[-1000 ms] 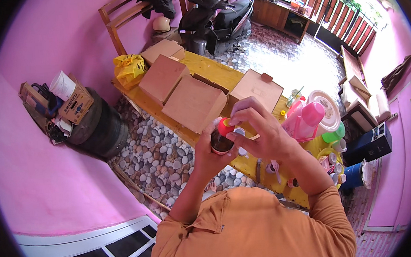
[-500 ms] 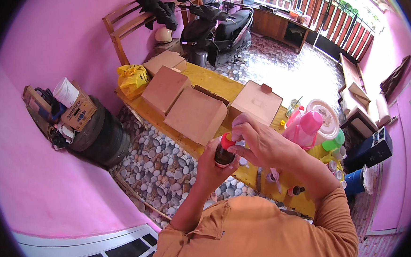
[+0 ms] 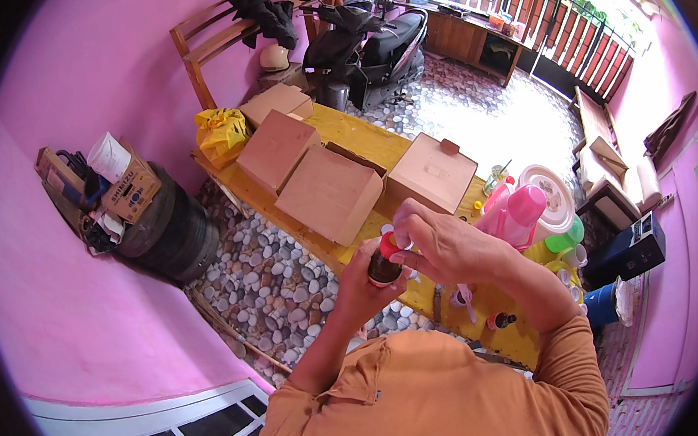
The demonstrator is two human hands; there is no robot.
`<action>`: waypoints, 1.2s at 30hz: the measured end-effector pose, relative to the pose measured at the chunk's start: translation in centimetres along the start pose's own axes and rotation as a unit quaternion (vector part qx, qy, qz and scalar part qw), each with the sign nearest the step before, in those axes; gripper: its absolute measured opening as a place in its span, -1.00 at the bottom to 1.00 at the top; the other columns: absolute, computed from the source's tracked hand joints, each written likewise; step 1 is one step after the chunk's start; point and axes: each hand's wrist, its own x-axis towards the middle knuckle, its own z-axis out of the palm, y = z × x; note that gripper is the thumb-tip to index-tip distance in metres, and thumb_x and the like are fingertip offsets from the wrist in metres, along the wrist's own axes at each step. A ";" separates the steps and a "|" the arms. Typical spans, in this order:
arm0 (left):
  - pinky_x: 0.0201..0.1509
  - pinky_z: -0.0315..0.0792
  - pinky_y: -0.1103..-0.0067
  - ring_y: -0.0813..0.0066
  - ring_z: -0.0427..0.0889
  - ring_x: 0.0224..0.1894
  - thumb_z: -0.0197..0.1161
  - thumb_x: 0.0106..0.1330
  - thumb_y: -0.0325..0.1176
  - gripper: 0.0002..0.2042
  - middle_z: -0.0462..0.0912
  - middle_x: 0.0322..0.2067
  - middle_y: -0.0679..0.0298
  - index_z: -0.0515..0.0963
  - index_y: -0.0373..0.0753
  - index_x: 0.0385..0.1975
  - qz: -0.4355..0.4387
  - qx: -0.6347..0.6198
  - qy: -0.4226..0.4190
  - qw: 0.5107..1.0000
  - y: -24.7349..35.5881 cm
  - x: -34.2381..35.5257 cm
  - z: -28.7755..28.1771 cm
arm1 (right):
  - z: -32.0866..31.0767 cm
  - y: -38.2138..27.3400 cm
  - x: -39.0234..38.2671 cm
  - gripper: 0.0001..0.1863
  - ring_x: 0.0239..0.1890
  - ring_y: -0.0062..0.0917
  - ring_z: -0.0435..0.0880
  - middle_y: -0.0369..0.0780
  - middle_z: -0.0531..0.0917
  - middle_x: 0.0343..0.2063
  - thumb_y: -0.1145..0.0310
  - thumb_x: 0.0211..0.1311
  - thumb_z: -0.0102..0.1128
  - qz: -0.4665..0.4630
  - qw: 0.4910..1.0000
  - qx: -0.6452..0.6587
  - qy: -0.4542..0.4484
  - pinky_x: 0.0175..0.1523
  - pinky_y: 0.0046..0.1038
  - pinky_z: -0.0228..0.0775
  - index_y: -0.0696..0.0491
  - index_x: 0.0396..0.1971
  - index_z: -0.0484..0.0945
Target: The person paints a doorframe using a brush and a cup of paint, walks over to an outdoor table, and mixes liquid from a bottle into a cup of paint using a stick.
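My left hand (image 3: pixel 361 285) is closed round a small dark brown bottle (image 3: pixel 384 268), held upright above the near edge of the yellow table (image 3: pixel 335 255). On the bottle's neck sits a red cap-like piece (image 3: pixel 388 244). My right hand (image 3: pixel 438 240) comes over from the right, thumb and fingers pinched at that red piece, partly covering it. Whether a smaller thing is between those fingertips I cannot tell. Below my right forearm, another small dark bottle (image 3: pixel 499 321) lies on the table beside a pale pink spoon-like tool (image 3: pixel 466 300).
Brown cardboard boxes (image 3: pixel 328 195) cover the table's middle, with a yellow plastic bag (image 3: pixel 222 136) at its far left end. To the right stand a pink jug (image 3: pixel 517 216), a lidded tub (image 3: pixel 551 197) and several cups. A scooter (image 3: pixel 371 53) is parked beyond.
Both hands stay at the bottle. My right fingers have shifted slightly on the red piece, and a yellow bit seen there before no longer shows. The view has moved slightly.
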 end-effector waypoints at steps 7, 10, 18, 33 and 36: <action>-0.04 0.56 0.46 0.37 0.67 -0.11 0.55 0.10 -0.41 -0.39 0.61 -0.09 0.15 0.42 -0.26 0.17 -0.058 -0.054 0.015 0.997 -0.4 -0.2 0.6 | 1.5 -0.3 -0.6 -0.72 -0.19 -0.18 0.61 -0.10 0.46 -0.15 0.40 0.34 0.31 -0.029 0.989 0.007 0.141 -0.18 -0.25 0.55 0.14 -0.12 0.40; -0.05 0.56 0.48 0.40 0.67 -0.13 0.56 0.10 -0.40 -0.38 0.63 -0.10 0.17 0.42 -0.27 0.17 -0.039 -0.061 0.025 0.997 -0.4 0.0 0.8 | 1.7 -0.5 -0.9 -0.63 -0.08 -0.22 0.65 -0.12 0.50 -0.07 0.50 0.27 0.35 -0.046 0.981 -0.030 0.188 -0.10 -0.31 0.60 0.12 0.03 0.47; -0.08 0.55 0.56 0.53 0.64 -0.18 0.57 0.14 -0.36 -0.42 0.65 -0.18 0.22 0.43 -0.29 0.12 -0.057 -0.089 0.013 0.994 0.0 -0.2 1.1 | 2.7 0.7 -2.2 -0.70 -0.11 -0.24 0.72 -0.10 0.63 -0.10 0.57 0.23 0.34 -0.058 0.969 -0.035 0.239 -0.11 -0.33 0.65 0.15 -0.03 0.59; -0.07 0.53 0.59 0.58 0.63 -0.20 0.55 0.17 -0.35 -0.48 0.66 -0.20 0.27 0.45 -0.29 0.07 -0.078 -0.082 -0.003 0.994 1.4 0.2 1.3 | 2.3 -0.2 -2.3 -0.74 -0.17 -0.25 0.67 -0.17 0.58 -0.23 0.54 0.19 0.35 -0.015 0.964 -0.111 0.241 -0.14 -0.30 0.59 0.13 -0.17 0.48; -0.07 0.53 0.60 0.58 0.64 -0.19 0.56 0.17 -0.34 -0.49 0.66 -0.20 0.27 0.46 -0.29 0.06 -0.114 -0.123 -0.008 0.986 1.4 0.3 0.9 | 2.2 0.2 -2.0 -0.76 -0.19 -0.25 0.66 -0.17 0.58 -0.22 0.55 0.21 0.34 -0.020 0.969 -0.060 0.239 -0.15 -0.33 0.57 0.12 -0.18 0.47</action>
